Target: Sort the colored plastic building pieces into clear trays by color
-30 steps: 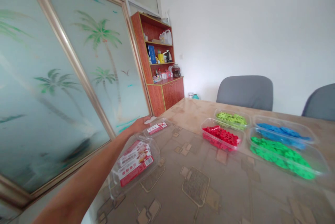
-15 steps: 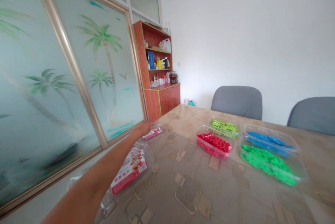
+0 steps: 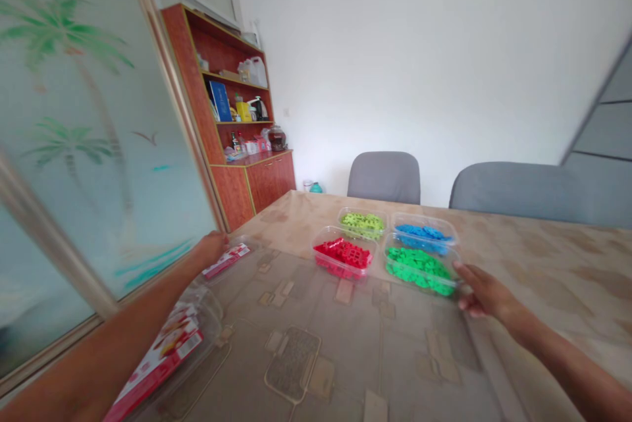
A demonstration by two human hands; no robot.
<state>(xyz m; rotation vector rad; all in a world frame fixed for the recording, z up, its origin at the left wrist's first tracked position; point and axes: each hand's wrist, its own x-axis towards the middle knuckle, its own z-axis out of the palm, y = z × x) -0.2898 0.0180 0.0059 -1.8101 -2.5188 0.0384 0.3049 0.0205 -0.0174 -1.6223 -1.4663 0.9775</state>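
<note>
My left hand (image 3: 210, 249) reaches far across the table's left side and rests on a clear lid with a red and white label (image 3: 226, 261); its fingers are hidden behind it. My right hand (image 3: 481, 290) touches the right end of a clear tray of green pieces (image 3: 419, 268), fingers curled against its rim. Beside that tray stand a tray of red pieces (image 3: 343, 255), one of yellow-green pieces (image 3: 363, 221) and one of blue pieces (image 3: 422, 232). A second clear lid with a red label (image 3: 165, 349) lies under my left forearm.
The table (image 3: 543, 277) has a patterned beige cover. Two grey chairs (image 3: 385, 175) stand at its far edge. A red-brown cabinet with shelves (image 3: 237, 139) stands at the back left. A frosted glass partition with palm trees (image 3: 74, 145) runs along the left.
The view has swung to the right. My right hand has come into view and reached the green tray. My left hand stays on the far labelled lid.
</note>
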